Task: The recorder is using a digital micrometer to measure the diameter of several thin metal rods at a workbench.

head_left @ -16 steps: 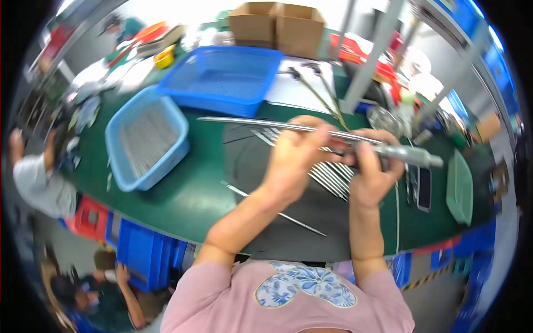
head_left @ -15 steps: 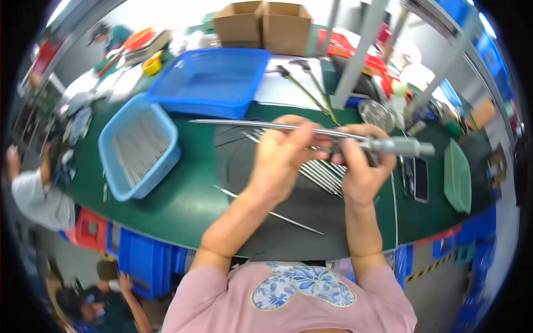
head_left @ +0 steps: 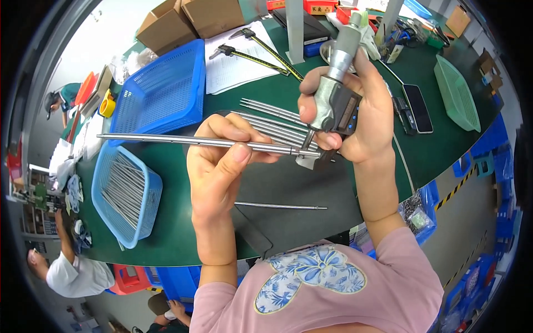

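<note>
My left hand [head_left: 222, 164] pinches a long thin steel rod [head_left: 166, 140] that runs level to the left, out over the blue baskets. My right hand [head_left: 361, 119] grips a grey digital micrometer [head_left: 336, 97] held upright, its jaws closed around the rod's right end. Both hands are raised close to the camera above a dark mat [head_left: 288, 183] on the green table [head_left: 166, 244]. Behind the hands lies a row of several similar rods [head_left: 266, 119]. One more rod [head_left: 280, 207] lies alone on the mat below my hands.
A light blue basket [head_left: 141, 216] of rods stands at the left, an empty darker blue basket [head_left: 166, 91] behind it. Calipers [head_left: 261, 50] on paper sheets, cardboard boxes [head_left: 191, 16], a phone [head_left: 417, 108] and a green basket [head_left: 458, 94] sit farther back and right. People sit at the lower left.
The view has tilted and closed in on my hands. The micrometer has swung from lying along the rod to standing upright on its right end.
</note>
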Demonstrator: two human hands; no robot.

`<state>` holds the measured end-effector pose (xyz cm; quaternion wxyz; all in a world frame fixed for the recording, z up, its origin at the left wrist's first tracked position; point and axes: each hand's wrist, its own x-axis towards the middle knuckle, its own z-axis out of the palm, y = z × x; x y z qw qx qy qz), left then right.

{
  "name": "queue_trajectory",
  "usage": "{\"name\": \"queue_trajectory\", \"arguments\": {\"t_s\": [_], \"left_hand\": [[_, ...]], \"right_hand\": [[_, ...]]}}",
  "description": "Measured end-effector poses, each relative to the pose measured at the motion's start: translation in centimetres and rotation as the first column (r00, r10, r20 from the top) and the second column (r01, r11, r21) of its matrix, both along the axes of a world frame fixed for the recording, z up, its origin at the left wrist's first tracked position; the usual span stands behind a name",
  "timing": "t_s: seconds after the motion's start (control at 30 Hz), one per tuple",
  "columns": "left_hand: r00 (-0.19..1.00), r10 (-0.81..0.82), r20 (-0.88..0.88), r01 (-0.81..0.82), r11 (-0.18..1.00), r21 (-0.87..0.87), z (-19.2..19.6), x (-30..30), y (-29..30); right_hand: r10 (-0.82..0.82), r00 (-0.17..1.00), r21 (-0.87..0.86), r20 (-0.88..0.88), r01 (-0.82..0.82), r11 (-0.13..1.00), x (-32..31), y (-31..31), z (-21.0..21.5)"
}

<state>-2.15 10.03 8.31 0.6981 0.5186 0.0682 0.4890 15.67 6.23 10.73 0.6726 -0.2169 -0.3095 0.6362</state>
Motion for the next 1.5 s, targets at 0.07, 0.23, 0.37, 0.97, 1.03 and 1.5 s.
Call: {"name": "queue_trajectory", "arguments": {"t_s": [0.07,0.23,0.37,0.97,1.03,1.5], "left_hand": [[1.0,-0.01,-0.013,0.01,1.0,-0.002,0.0,-0.1,-0.1],[0.999,-0.025,-0.043,0.025,1.0,0.004,0.1,-0.3,-0.2],[0.997,-0.025,-0.079,0.025,1.0,-0.007,0.2,-0.5,-0.3],[0.992,-0.026,-0.121,0.025,1.0,-0.016,0.4,-0.7,-0.3],[0.992,-0.028,-0.122,0.027,1.0,-0.012,0.4,-0.7,-0.3],[0.99,-0.044,-0.133,0.045,0.999,0.01,0.4,-0.6,0.1]], "right_hand": [[0.022,1.0,0.006,-0.008,-0.022,1.0,-0.1,0.0,-0.1],[-0.021,0.998,-0.058,-0.055,0.018,0.998,-0.9,-0.4,0.7],[0.018,1.0,-0.014,0.007,-0.017,1.0,-0.6,-0.3,0.3],[-0.019,0.999,0.0,-0.036,0.019,1.0,-1.3,-0.7,0.6],[0.005,1.0,0.025,-0.001,-0.005,1.0,-1.1,-0.7,0.5],[0.047,0.998,0.046,0.043,-0.049,0.998,-0.8,-0.5,0.3]]}}
